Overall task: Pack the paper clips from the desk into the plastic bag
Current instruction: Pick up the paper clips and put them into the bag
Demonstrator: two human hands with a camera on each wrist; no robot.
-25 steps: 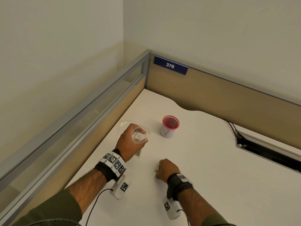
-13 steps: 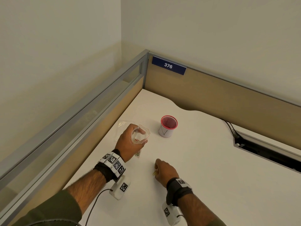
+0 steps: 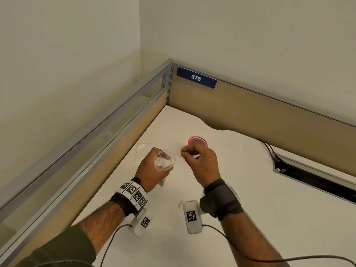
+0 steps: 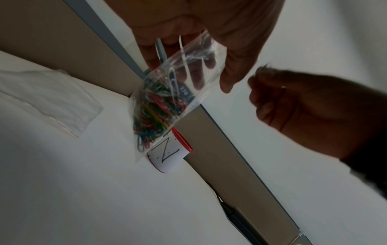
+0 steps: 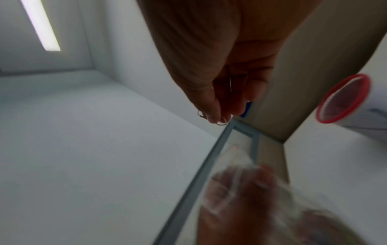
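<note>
— Where was the plastic bag (image 3: 165,160) at that moment?

— I held it in my left hand (image 3: 152,170), above the desk (image 3: 250,218), not far from its left edge. My fingers were curled around its upper part, and its mouth stood open towards me. Many coloured paper clips (image 4: 156,112) lay together in the bottom of it.

— And your right hand (image 3: 202,162)?

— It was raised just beside the mouth of the bag, apart from it. My thumb and fingertips (image 5: 215,114) were pinched narrow on a thin wire clip (image 5: 201,114); I could see only small ends of it.

— What lay on the desk itself?

— One yellow clip (image 3: 180,204) lay near the front, between my two wrists. A second, flat clear bag (image 3: 143,151) lay by the left edge, beyond my left hand. A cup with a red rim (image 3: 198,141) stood behind my right hand, towards the far corner.
</note>
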